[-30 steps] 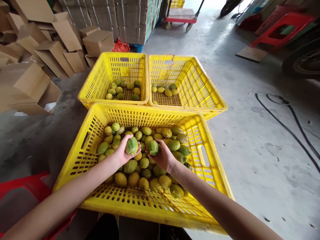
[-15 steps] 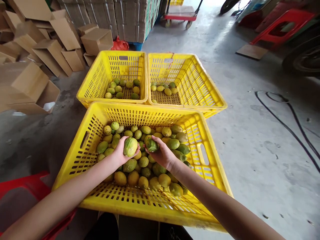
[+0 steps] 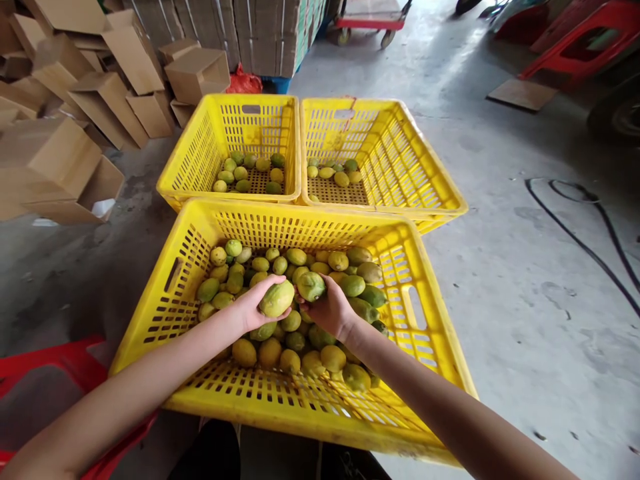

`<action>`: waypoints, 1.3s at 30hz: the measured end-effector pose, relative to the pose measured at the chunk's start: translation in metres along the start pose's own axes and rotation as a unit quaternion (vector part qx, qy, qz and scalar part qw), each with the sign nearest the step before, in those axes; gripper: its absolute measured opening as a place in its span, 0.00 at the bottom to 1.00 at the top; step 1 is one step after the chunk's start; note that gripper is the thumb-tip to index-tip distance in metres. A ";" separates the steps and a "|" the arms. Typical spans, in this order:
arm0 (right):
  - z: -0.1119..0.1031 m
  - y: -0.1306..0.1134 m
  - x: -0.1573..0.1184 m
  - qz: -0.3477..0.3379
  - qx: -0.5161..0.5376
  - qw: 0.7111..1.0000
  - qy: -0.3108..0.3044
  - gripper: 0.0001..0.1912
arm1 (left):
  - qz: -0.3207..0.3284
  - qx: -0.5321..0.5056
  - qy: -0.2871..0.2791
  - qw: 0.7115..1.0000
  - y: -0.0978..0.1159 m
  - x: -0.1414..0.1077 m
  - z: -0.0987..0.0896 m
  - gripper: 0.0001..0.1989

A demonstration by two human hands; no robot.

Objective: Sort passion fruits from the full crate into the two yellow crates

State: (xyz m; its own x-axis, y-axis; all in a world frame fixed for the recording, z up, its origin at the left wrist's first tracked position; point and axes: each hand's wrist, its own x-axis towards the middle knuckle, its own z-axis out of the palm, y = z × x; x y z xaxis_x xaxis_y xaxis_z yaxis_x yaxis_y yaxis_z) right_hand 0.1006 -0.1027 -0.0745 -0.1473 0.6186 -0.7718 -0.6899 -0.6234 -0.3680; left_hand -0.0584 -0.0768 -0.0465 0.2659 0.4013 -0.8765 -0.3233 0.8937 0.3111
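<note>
My left hand [image 3: 254, 303] is wrapped round a yellow-green lemon [image 3: 277, 299], its long side turned up toward me. Close beside it, my right hand [image 3: 334, 308] grips a greener lemon [image 3: 311, 287] with one end facing me. Both hands are above the near yellow crate [image 3: 320, 427], which holds a layer of many lemons [image 3: 244, 353], some yellow and some green. The undersides of both held fruits are hidden by my fingers and palms.
Behind stand two more yellow crates, the left one [image 3: 175, 153] and the right one [image 3: 425, 170], each with several lemons inside. Cardboard boxes [image 3: 55, 163] are heaped at left. A red stool [image 3: 70, 367] is near my left arm; black cable [image 3: 575, 230] lies on the right floor.
Both lemons have been turned in my hands, and the right one now shows a lighter green side. My hands have come slightly closer together. The view has shifted a little.
</note>
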 end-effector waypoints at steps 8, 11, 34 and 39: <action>0.006 -0.006 -0.007 -0.014 0.039 0.999 -0.005 0.10 | 0.021 -0.100 0.025 0.994 0.005 -0.004 0.001 0.13; 0.006 -0.006 -0.010 -0.011 0.032 0.999 -0.031 0.09 | 0.026 -0.124 0.028 0.992 0.006 -0.007 0.003 0.14; 0.002 -0.002 -0.009 -0.018 0.022 0.998 -0.055 0.13 | 0.073 -0.019 0.056 0.996 -0.002 0.006 -0.003 0.09; -0.002 0.000 -0.005 -0.010 -0.002 0.998 -0.066 0.13 | 0.026 0.005 0.067 0.997 -0.005 0.006 -0.002 0.10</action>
State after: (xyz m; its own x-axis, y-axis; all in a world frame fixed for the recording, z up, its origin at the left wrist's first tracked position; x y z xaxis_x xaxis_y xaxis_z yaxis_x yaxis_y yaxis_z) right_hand 0.1031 -0.1063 -0.0719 -0.2262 0.6888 -0.6887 -0.6914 -0.6116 -0.3846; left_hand -0.0572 -0.0788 -0.0543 0.1262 0.4167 -0.9002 -0.3242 0.8750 0.3596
